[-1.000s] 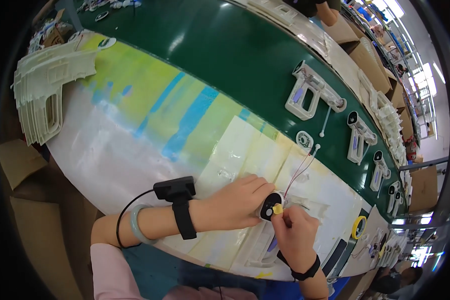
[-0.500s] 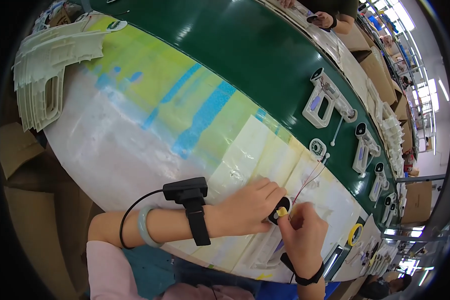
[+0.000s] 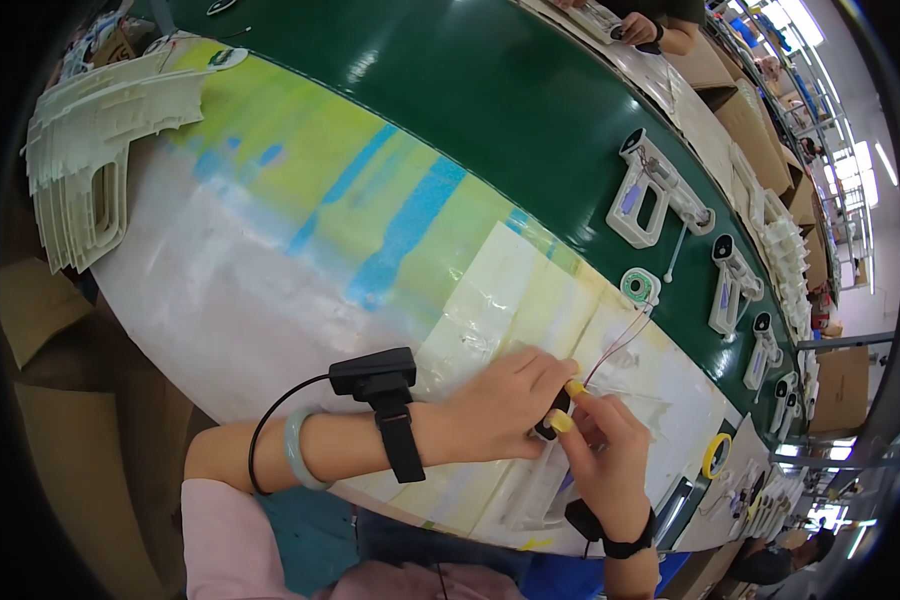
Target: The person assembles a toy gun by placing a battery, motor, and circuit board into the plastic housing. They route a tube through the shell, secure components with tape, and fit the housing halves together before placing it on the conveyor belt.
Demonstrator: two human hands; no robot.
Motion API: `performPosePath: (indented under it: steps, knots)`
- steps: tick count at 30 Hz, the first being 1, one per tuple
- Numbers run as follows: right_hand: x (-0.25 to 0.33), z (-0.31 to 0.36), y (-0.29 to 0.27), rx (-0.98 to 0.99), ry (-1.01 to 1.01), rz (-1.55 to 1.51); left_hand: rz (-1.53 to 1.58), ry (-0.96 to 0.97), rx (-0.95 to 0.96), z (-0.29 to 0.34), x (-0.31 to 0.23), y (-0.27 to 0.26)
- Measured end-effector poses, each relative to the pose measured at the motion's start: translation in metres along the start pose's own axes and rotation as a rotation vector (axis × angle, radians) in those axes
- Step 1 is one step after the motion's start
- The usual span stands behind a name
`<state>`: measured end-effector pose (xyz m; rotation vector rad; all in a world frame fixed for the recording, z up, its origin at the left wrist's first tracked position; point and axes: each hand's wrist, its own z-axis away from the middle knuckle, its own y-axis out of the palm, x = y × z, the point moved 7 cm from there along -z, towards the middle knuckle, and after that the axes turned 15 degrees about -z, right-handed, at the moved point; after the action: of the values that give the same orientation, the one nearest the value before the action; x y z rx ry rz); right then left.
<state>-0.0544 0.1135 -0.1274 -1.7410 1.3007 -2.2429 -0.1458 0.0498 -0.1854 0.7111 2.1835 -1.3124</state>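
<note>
My left hand [image 3: 510, 405] is closed around a small black part [image 3: 560, 403] with a rounded end, mostly covered by fingers. On its other side, the thumb and index finger of my right hand [image 3: 610, 455] grip the same part; both these fingertips wear yellow covers. Beneath my hands lies a white plastic housing [image 3: 535, 495], partly hidden. Thin red and dark wires [image 3: 618, 348] run from near my right fingers toward a round white piece with a green ring [image 3: 637, 287].
Several white housings with handles [image 3: 637, 205] lie along the green belt [image 3: 470, 95] at right. A yellow tape roll [image 3: 716, 455] sits right of my hand. Nested white frames [image 3: 85, 190] stand at far left. Across the belt, another person's hand [image 3: 638, 30] handles a white piece.
My right index finger has come up against the upper side of the black part, with the thumb below. The round white piece now shows its green ring more clearly.
</note>
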Motion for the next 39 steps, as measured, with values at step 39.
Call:
performPosePath:
  steps: [39]
  knots:
    - [-0.014, 0.063, -0.005, 0.071, -0.211, 0.072, 0.203, -0.269, 0.217, 0.0, 0.022, -0.007]
